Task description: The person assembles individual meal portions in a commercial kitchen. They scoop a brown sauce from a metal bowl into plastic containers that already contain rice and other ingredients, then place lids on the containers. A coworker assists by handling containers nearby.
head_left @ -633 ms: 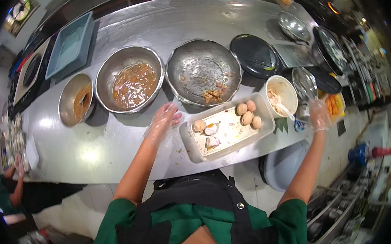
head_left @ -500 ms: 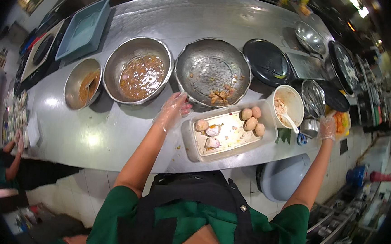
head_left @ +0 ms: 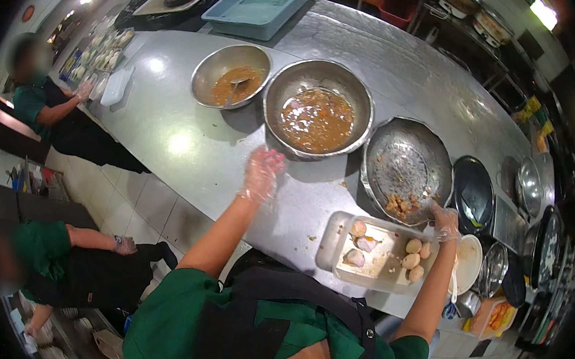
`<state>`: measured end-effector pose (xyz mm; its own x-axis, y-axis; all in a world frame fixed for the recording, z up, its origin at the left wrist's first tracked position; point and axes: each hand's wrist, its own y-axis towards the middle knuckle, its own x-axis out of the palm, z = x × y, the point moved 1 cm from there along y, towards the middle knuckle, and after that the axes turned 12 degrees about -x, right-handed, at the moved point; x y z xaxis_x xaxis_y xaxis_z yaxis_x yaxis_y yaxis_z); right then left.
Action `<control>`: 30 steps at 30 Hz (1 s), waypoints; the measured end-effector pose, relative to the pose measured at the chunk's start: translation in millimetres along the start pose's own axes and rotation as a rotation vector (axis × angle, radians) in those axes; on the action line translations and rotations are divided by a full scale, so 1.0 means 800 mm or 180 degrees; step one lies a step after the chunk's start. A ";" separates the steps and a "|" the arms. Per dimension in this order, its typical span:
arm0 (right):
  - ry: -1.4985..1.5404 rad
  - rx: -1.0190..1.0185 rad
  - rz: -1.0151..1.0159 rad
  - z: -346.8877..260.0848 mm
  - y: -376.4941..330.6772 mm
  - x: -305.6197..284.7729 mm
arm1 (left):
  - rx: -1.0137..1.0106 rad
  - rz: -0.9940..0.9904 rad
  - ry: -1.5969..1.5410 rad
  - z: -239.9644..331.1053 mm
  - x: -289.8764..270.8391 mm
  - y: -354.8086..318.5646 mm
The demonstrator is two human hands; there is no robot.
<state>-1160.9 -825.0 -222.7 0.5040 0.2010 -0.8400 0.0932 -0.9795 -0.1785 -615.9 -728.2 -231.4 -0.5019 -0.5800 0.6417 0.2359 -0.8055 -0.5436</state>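
Note:
My left hand point(head_left: 262, 172), in a clear plastic glove, is over the table with fingers apart and nothing in them. Just beyond it stands a steel bowl point(head_left: 316, 151) of brown, oily liquid with bits in it. My right hand point(head_left: 445, 222), also gloved, has its fingers closed at the near right rim of a wider steel bowl point(head_left: 406, 144). That bowl is wet inside, with a small heap of brown scraps point(head_left: 400, 206). Beneath my right wrist lies a plastic tub point(head_left: 371, 277) holding several brown eggs point(head_left: 411, 261) and two paler pieces point(head_left: 354, 257).
A smaller steel bowl point(head_left: 204, 83) with sauce and a spoon stands farther left, near a blue tray point(head_left: 248, 27). On the right are a black lid point(head_left: 473, 192), a white bucket point(head_left: 472, 256) and a whisk point(head_left: 493, 264). Two co-workers point(head_left: 56, 106) point(head_left: 89, 252) stand at the left.
The view has swung left. My right hand has left the whisk area and come to the wide bowl's rim. My left hand has moved from the tub's corner leftward, near the liquid-filled bowl.

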 end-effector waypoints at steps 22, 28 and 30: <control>-0.0334 -0.1830 0.0367 -0.299 0.182 0.009 | 0.0944 0.0320 0.0355 0.207 -0.046 0.144; -0.0075 -0.1851 0.0071 -0.349 0.174 0.037 | 0.0203 0.0306 -0.0194 0.212 -0.025 0.142; 0.0000 -0.1831 -0.0007 -0.358 0.167 0.040 | 0.0390 0.0454 -0.0546 0.201 -0.030 0.160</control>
<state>-886.6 -952.5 -126.7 0.5031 0.2029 -0.8400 0.5464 -0.8278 0.1273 -440.0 -836.7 -228.9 -0.3102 -0.6924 0.6514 0.3984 -0.7168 -0.5722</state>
